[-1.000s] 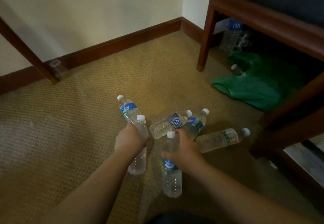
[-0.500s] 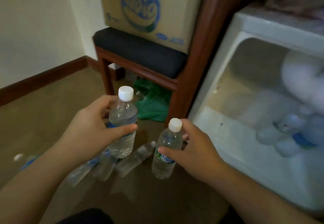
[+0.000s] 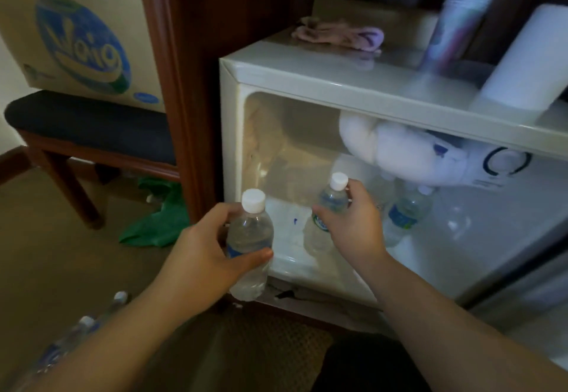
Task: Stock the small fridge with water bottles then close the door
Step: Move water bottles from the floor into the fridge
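- Here, a person stocks the small fridge point(image 3: 307, 84), door open: the right hand point(image 3: 353, 225) is wrapped around a water bottle point(image 3: 325, 219) already inside the cavity, while the left hand point(image 3: 203, 256) grips a second bottle point(image 3: 250, 244) at the front lip.
- Risk, as judged: the left bottle hangs over the edge and could tip out if released early; a hasty placement might knock the standing bottle point(image 3: 402, 216) deeper inside.
- Count: two bottles in hand, at least one shelved, at least two more on the carpet point(image 3: 76, 268) at lower left point(image 3: 89, 324); blur hides any others.
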Demonstrator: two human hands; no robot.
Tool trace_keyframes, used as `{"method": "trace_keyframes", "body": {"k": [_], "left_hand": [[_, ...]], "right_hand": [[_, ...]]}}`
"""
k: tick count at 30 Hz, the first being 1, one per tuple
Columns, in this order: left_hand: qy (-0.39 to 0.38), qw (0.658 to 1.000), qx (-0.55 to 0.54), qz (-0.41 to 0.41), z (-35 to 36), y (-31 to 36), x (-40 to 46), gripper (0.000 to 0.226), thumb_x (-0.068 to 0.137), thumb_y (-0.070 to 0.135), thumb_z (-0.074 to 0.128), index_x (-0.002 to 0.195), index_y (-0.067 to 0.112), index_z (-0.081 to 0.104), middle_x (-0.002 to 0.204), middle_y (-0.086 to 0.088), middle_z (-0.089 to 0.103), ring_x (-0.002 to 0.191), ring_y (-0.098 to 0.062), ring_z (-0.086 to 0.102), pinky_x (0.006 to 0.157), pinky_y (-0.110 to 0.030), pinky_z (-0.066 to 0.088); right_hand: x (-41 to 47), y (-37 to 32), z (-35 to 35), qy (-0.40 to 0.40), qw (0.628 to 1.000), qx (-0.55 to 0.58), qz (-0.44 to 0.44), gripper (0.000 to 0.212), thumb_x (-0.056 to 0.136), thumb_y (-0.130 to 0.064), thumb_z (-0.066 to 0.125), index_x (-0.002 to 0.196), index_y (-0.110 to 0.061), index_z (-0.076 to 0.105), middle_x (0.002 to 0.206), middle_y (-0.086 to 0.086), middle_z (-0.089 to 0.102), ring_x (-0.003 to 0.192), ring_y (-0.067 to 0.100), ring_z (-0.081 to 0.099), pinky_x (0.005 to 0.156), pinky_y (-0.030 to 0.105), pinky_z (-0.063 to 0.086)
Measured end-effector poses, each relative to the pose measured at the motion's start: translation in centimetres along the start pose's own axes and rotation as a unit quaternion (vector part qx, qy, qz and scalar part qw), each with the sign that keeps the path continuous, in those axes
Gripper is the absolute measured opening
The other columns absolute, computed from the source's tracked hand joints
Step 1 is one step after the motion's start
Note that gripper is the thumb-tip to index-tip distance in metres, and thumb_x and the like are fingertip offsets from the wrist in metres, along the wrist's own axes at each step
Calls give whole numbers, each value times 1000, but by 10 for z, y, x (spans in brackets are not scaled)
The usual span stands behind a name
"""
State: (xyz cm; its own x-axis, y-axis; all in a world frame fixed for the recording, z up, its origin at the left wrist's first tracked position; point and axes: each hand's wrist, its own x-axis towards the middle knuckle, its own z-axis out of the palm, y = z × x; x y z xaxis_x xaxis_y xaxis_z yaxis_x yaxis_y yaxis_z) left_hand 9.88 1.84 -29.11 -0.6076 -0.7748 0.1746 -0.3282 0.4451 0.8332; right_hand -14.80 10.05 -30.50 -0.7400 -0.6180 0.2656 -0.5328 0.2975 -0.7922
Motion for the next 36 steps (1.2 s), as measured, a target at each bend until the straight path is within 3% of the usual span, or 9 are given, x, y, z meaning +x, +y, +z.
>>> {"method": "trace_keyframes", "body": {"k": [3,7,11,15,24,26,31,34,36], "left_hand": [[-4,1000,1,-9,19,0,11,67,63,55,90,121,50,57,111,27,69,105,-3,68,91,-33,59],[-10,1000,1,-5,32,-4,17,71,62,58,88,125,48,56,114,25,68,107,-4,66,93,-38,59],[-19,1000,6,-8,36,-9,15,70,65,55,90,126,46,57,114,24,68,107,-2,65,92,-32,57],[-15,1000,12,-1,36,-16,10,66,66,51,90,123,46,58,111,26,68,103,1,65,80,-17,49],[-20,1000,11,-3,39,-21,15,65,69,51,89,125,46,58,111,29,66,103,9,62,77,-11,48],[-11,1000,3,-2,42,-22,19,64,67,52,90,123,45,59,110,29,67,102,8,63,78,-11,49],[5,1000,-2,0,51,-25,27,63,67,50,90,122,42,59,110,27,67,103,3,65,79,-11,47],[13,1000,-13,2,57,-24,32,63,68,47,91,123,38,60,110,25,67,104,2,64,78,-9,46],[13,1000,-20,0,63,-23,36,64,70,44,90,125,37,59,112,25,66,104,4,62,77,-9,45]], "right_hand": [[24,17,9,22,999,-31,3,50,80,-30,81,122,-26,54,111,-2,56,97,16,56,75,26,38],[52,29,15,32,999,-35,8,46,83,-18,78,122,-20,54,112,2,49,90,21,52,65,17,34],[72,39,17,33,998,-59,2,50,84,-18,80,126,-14,53,117,6,52,91,16,48,75,21,33],[89,48,21,27,996,-81,-5,51,82,-19,82,124,-9,54,123,12,57,104,25,56,79,21,32],[99,63,29,18,996,-77,38,53,83,-18,78,125,-11,46,120,5,52,101,19,54,90,33,45],[98,63,28,27,995,-87,39,54,87,-19,76,131,-10,45,125,7,53,103,18,53,87,28,39],[90,56,28,48,992,-113,11,74,89,-15,74,149,-6,31,142,13,46,119,31,56,88,28,39],[75,56,28,64,989,-135,-13,84,89,-14,72,155,-8,21,149,13,39,127,33,52,98,38,47],[56,59,27,57,988,-140,-34,87,91,-14,69,159,-13,16,161,10,23,143,28,37,111,36,40]]}}
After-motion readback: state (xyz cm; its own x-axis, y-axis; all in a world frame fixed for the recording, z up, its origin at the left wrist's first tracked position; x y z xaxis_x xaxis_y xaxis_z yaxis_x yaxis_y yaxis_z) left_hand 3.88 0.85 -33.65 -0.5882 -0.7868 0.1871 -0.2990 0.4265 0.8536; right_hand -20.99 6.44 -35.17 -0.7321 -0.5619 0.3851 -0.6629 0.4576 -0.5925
